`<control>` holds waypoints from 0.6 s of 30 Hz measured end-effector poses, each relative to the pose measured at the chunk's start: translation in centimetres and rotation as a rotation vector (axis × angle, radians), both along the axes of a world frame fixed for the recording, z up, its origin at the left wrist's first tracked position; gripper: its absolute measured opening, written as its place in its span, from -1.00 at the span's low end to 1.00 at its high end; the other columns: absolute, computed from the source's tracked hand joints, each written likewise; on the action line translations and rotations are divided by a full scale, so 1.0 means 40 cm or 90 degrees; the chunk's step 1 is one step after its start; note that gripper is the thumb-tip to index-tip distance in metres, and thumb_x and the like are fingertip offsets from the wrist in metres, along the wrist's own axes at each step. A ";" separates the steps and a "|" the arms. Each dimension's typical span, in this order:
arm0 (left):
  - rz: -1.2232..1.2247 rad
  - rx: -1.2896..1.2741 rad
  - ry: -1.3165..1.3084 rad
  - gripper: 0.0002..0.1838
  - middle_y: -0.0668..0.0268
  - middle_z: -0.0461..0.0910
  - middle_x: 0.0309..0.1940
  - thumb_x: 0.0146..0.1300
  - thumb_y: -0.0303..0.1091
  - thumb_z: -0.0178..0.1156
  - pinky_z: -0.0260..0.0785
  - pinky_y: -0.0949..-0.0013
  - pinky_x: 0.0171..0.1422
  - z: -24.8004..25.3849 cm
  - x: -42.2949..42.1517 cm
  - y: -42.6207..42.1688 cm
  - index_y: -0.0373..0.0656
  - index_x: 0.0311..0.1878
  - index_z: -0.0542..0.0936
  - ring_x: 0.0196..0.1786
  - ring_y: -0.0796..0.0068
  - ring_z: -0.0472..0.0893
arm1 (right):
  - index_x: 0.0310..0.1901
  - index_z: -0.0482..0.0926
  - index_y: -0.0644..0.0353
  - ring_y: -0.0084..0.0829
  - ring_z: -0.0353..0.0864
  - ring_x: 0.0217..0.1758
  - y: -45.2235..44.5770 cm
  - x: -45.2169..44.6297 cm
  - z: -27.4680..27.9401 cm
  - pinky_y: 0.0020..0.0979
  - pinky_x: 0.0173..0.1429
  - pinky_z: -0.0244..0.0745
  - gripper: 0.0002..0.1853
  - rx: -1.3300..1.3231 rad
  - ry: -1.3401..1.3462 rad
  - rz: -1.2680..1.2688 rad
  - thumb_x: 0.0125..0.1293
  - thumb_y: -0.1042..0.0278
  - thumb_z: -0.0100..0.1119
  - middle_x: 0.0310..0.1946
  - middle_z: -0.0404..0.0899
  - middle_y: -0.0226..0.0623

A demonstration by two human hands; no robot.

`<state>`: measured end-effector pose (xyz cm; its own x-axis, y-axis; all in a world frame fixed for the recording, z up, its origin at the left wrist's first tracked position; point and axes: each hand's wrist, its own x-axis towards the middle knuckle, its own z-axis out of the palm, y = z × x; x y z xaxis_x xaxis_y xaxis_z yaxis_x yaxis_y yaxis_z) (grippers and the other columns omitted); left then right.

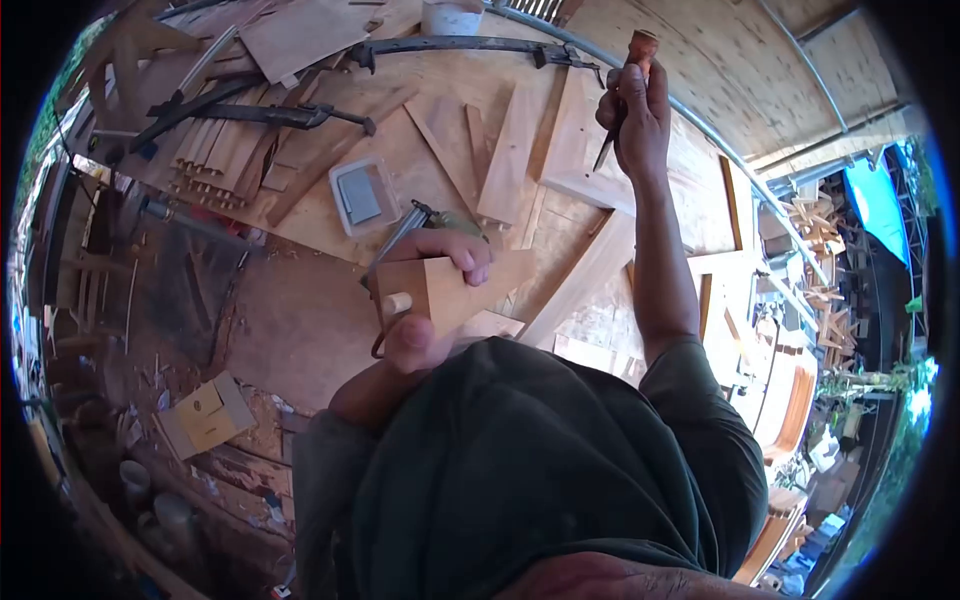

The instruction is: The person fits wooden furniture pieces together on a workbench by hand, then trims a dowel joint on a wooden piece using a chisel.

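Close to my body, my left hand (447, 247) grips a tapered wood block (455, 295), fingers over its upper edge and thumb along the lower one. A short round wooden peg (398, 302) sticks out of the block's near end. Raised over the far right of the workbench, my right hand (638, 115) is wrapped around a chisel (645, 44). Its wooden handle points up, and a narrow dark blade shows below the fist, angled down to the left. The blade is apart from the block.
The workbench (420, 75) bears several loose boards (510, 150), bar clamps (460, 44) and a stack of wood strips (225, 150). A plastic tub (335, 190) with a grey flat block (358, 193) stands beyond my left hand. Opened cardboard (208, 415) lies on the littered floor.
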<state>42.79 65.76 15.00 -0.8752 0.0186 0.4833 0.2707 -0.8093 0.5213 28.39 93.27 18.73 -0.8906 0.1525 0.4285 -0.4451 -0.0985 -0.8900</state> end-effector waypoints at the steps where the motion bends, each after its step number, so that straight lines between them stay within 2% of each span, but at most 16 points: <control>1: 0.004 -0.028 0.011 -0.27 0.15 0.55 -0.29 0.18 0.24 0.32 0.43 0.23 -0.01 -0.009 -0.006 0.046 -0.41 -0.09 0.51 -0.27 0.36 0.54 | 0.23 0.32 0.11 -0.62 0.38 -0.57 0.017 0.068 0.051 -0.52 -0.51 0.29 -0.72 -0.019 0.023 -0.007 0.68 0.17 -0.05 -0.24 0.47 -0.33; 4: 0.003 -0.093 0.046 -0.35 0.14 0.57 -0.29 0.21 0.12 0.32 0.44 0.32 -0.10 -0.028 -0.013 0.164 -0.44 -0.11 0.53 -0.25 0.39 0.57 | 0.29 0.31 0.05 -0.59 0.37 -0.64 0.060 0.241 0.154 -0.54 -0.62 0.22 -0.70 -0.050 0.110 -0.015 0.69 0.16 -0.11 -0.19 0.49 -0.30; 5: -0.008 -0.104 0.051 -0.38 0.14 0.57 -0.28 0.21 0.09 0.32 0.44 0.35 -0.13 -0.033 -0.010 0.196 -0.44 -0.12 0.54 -0.25 0.40 0.57 | 0.38 0.26 0.06 -0.62 0.27 -0.69 0.062 0.290 0.185 -0.56 -0.67 0.13 -0.56 -0.041 0.103 -0.045 0.69 -0.02 -0.18 -0.24 0.43 -0.35; 7: -0.009 -0.119 0.066 -0.47 0.19 0.58 -0.31 0.18 -0.03 0.33 0.43 0.41 -0.15 -0.032 -0.004 0.257 -0.42 -0.13 0.55 -0.26 0.46 0.57 | 0.51 0.17 -0.06 -0.53 0.37 -0.62 0.129 0.342 0.208 -0.41 -0.61 0.34 -0.47 -0.137 0.169 0.188 0.66 -0.08 -0.14 -0.17 0.48 -0.36; 9: -0.025 -0.195 0.077 -0.45 0.13 0.55 -0.27 0.19 0.01 0.27 0.45 0.26 -0.05 -0.040 0.012 0.289 -0.40 -0.11 0.51 -0.23 0.38 0.56 | 0.57 0.13 -0.14 -0.57 0.05 -0.79 0.115 0.409 0.220 -0.45 -0.77 0.10 -0.45 -0.270 0.174 0.102 0.69 -0.11 -0.28 -0.34 0.43 -0.49; 10: -0.028 -0.233 0.082 -0.44 0.11 0.53 -0.25 0.19 0.03 0.25 0.46 0.18 0.00 -0.045 0.019 0.303 -0.39 -0.10 0.49 -0.21 0.35 0.55 | 0.59 0.07 -0.13 -0.56 0.05 -0.79 0.064 0.443 0.273 -0.45 -0.77 0.11 -0.42 -0.389 0.152 0.097 0.68 -0.15 -0.31 -0.37 0.40 -0.50; 11: -0.016 -0.214 0.076 -0.47 0.15 0.55 -0.28 0.18 -0.01 0.28 0.44 0.26 -0.06 -0.050 0.026 0.322 -0.40 -0.12 0.51 -0.23 0.40 0.55 | 0.56 0.16 -0.08 -0.51 0.21 -0.73 0.078 0.449 0.276 -0.40 -0.70 0.23 -0.42 -0.288 0.209 0.164 0.65 -0.12 -0.17 -0.33 0.48 -0.45; 13: 0.012 -0.177 0.064 -0.53 0.23 0.58 -0.33 0.17 -0.10 0.34 0.41 0.43 -0.18 -0.058 0.035 0.361 -0.40 -0.14 0.55 -0.28 0.50 0.56 | 0.56 0.17 -0.01 -0.53 0.27 -0.69 0.088 0.454 0.284 -0.43 -0.65 0.24 -0.39 -0.174 0.279 0.273 0.64 -0.10 -0.10 -0.29 0.49 -0.40; 15: 0.016 -0.155 0.055 -0.52 0.21 0.57 -0.32 0.18 -0.08 0.33 0.41 0.39 -0.16 -0.067 0.038 0.373 -0.39 -0.14 0.54 -0.27 0.48 0.56 | 0.63 -0.01 0.03 -0.66 0.08 -0.73 0.067 0.451 0.294 -0.58 -0.70 0.02 -0.33 -0.151 0.307 0.360 0.67 -0.14 -0.24 -0.29 0.36 -0.39; 18: 0.010 -0.074 0.042 -0.48 0.17 0.56 -0.30 0.20 -0.01 0.32 0.43 0.32 -0.11 -0.084 0.028 0.369 -0.38 -0.13 0.53 -0.25 0.43 0.56 | 0.65 -0.13 0.06 -0.66 0.00 -0.76 0.065 0.458 0.289 -0.57 -0.71 -0.02 -0.24 -0.167 0.257 0.320 0.65 -0.23 -0.30 -0.31 0.30 -0.41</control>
